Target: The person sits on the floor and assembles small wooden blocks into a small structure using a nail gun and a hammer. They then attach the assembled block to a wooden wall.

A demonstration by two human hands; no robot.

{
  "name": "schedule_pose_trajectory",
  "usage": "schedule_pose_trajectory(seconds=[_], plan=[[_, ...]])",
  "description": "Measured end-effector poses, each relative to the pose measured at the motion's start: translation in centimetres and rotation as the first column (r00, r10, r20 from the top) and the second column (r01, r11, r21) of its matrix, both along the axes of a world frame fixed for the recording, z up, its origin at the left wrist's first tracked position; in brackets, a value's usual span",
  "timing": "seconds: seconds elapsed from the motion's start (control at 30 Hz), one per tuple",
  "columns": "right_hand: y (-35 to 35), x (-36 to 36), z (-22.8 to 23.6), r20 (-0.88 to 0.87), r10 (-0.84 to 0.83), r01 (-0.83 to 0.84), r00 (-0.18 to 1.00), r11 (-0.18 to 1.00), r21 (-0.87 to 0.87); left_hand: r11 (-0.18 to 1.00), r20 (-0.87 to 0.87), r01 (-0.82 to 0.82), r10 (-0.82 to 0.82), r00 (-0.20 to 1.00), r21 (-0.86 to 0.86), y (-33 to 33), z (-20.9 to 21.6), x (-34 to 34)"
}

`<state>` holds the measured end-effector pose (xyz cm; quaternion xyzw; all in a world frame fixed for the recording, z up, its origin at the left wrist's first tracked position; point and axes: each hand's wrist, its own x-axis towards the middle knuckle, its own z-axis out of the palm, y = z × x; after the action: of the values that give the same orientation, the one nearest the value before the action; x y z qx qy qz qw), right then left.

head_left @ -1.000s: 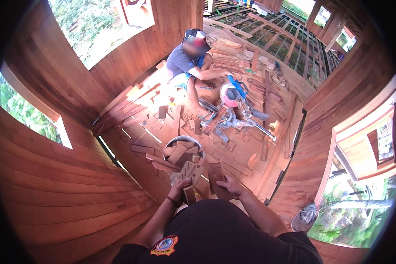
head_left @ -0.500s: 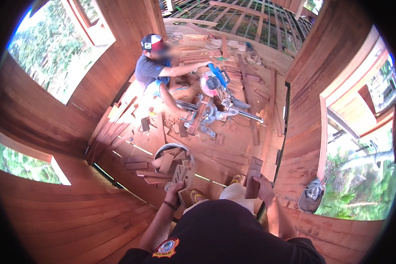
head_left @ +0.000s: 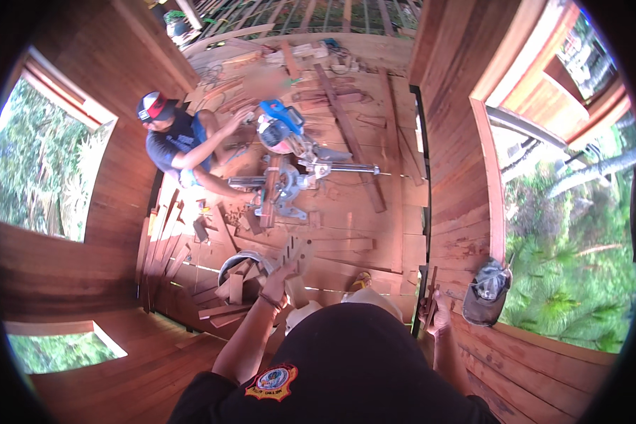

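My left hand (head_left: pixel 277 281) is closed around a pale wooden block with slots (head_left: pixel 298 253), held up beside the bucket's rim. A second pale wooden piece (head_left: pixel 296 290) shows just below that hand. Out to the right, my right hand (head_left: pixel 441 312) grips dark wooden blocks (head_left: pixel 427 300), seen nearly edge-on close to the plank wall. How many blocks it holds I cannot tell. The bucket (head_left: pixel 244 256) stands on the floor left of my feet, filled with wooden offcuts (head_left: pixel 236 286), and more pieces lie against its near side.
A co-worker (head_left: pixel 173 145) crouches at a blue-handled mitre saw (head_left: pixel 283 120), one hand near a board on its base. Long boards (head_left: pixel 350 141) and scraps lie across the floor. A cap (head_left: pixel 487 291) rests on the right window sill. Gaps (head_left: pixel 424 141) run along the floor edge.
My view has turned to the right. My right hand has moved outward toward the wall with its blocks, and my left has raised the slotted block. The co-worker's hand has left the saw handle.
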<state>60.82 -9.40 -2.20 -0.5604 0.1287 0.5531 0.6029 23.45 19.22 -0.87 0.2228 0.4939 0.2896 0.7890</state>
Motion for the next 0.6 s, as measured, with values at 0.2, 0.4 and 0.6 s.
schedule_pose_trajectory(seconds=[0.2, 0.4, 0.6], plan=[[0.6, 5.3, -0.6, 0.075, -0.108, 0.096, 0.991, 0.984, 0.147, 0.994, 0.083, 0.035, -0.027, 0.996, -0.100, 5.2, 2.0, 7.6], [4.0, 9.4, 0.1, 0.043, -0.066, 0.063, 0.997, 0.996, 0.068, 0.988, 0.123, 0.020, -0.001, 0.992, -0.155, 8.8, 2.7, 12.8], [13.4, 15.9, -1.2, 0.145, -0.019, 0.012, 0.989, 0.999, 0.049, 0.977, 0.153, 0.000, 0.034, 0.988, -0.213, 15.2, 0.1, 19.3]])
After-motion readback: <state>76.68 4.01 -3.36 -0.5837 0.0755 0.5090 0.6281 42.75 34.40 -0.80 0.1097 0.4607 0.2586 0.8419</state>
